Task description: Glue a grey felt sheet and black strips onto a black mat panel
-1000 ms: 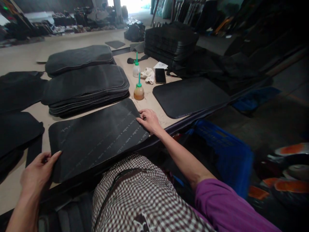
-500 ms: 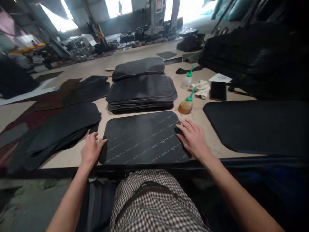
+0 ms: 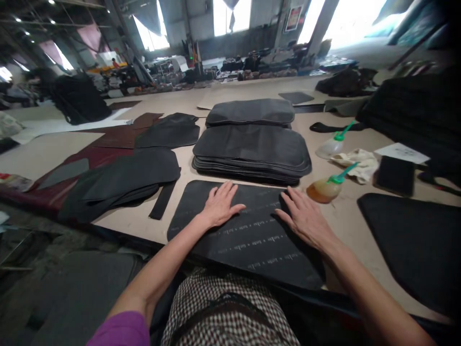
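A dark rounded panel [image 3: 245, 245] printed with rows of pale lettering lies flat at the table's front edge. My left hand [image 3: 221, 205] rests palm down on its upper middle, fingers spread. On the panel's upper right part lies my right hand [image 3: 302, 214], its fingers stretched out too. Directly behind the panel stands a stack of similar black panels [image 3: 250, 146], with a second stack [image 3: 250, 110] farther back. A squeeze bottle [image 3: 324, 190] of amber liquid with a green spout stands just beyond my right hand.
Another squeeze bottle [image 3: 329, 146], a crumpled cloth [image 3: 360, 163] and a black flat object [image 3: 395, 175] lie at the right. A large black panel [image 3: 418, 245] covers the right side. Loose black pieces [image 3: 126, 178] and a dark strip [image 3: 165, 199] lie at the left.
My left hand has left the panel's left edge and moved right onto its surface. My right hand has shifted from the right edge onto the panel. The view has turned left.
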Tool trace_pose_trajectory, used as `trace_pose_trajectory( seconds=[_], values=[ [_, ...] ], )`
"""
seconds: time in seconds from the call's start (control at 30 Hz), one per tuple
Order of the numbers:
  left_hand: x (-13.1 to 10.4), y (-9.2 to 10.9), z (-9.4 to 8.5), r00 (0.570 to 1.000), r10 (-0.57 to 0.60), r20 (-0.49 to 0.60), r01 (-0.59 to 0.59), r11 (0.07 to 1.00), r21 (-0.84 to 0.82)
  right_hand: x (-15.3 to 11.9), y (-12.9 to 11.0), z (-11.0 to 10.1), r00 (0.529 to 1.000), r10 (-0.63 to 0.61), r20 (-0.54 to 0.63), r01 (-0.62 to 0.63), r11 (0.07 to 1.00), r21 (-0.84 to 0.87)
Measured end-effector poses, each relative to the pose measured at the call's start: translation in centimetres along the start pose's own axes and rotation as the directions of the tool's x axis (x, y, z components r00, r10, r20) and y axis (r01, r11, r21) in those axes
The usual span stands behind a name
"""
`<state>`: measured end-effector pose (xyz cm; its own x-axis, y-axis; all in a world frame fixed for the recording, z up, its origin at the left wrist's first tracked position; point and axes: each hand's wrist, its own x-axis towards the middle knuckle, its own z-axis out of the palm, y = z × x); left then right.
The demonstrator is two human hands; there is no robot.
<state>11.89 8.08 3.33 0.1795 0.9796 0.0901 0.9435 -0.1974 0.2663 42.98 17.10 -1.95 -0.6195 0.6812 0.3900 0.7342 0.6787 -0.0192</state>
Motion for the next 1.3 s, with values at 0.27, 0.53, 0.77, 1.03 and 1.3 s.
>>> trace_pose_trajectory(
  seconds=[0.27, 0.53, 0.77, 1.03, 1.3],
  values=[
    [-2.7, -10.4, -0.6, 0.981, -0.195, 0.008, 0.187, 0.952, 0.243, -0.5, -0.5, 0.7, 0.98, 0.143, 0.136, -0.13, 0.986, -0.101],
    [-6.8, -10.9, -2.6, 0.948, -0.299, -0.105, 0.317, 0.902, 0.293, -0.9, -2.7, -2.2, 0.953, 0.277, 0.119, -0.27, 0.96, -0.071],
    [-10.1, -0.2, 0.4, 1.0, -0.026, -0.004, 0.026, 0.973, 0.229, -4.2, -12.4, -4.8, 0.993, 0.041, 0.114, -0.052, 0.994, 0.093],
    [-15.4, -2.9, 0.8, 0.993, -0.11, -0.04, 0.117, 0.955, 0.273, -10.3, -9.4, -5.3, 0.967, 0.18, 0.183, -0.181, 0.983, -0.011],
    [-17.4, -6.7, -1.2, 0.981, -0.152, -0.117, 0.177, 0.952, 0.251, -12.3, -3.5, -5.5, 0.96, 0.27, 0.074, -0.273, 0.961, 0.039]
  ],
)
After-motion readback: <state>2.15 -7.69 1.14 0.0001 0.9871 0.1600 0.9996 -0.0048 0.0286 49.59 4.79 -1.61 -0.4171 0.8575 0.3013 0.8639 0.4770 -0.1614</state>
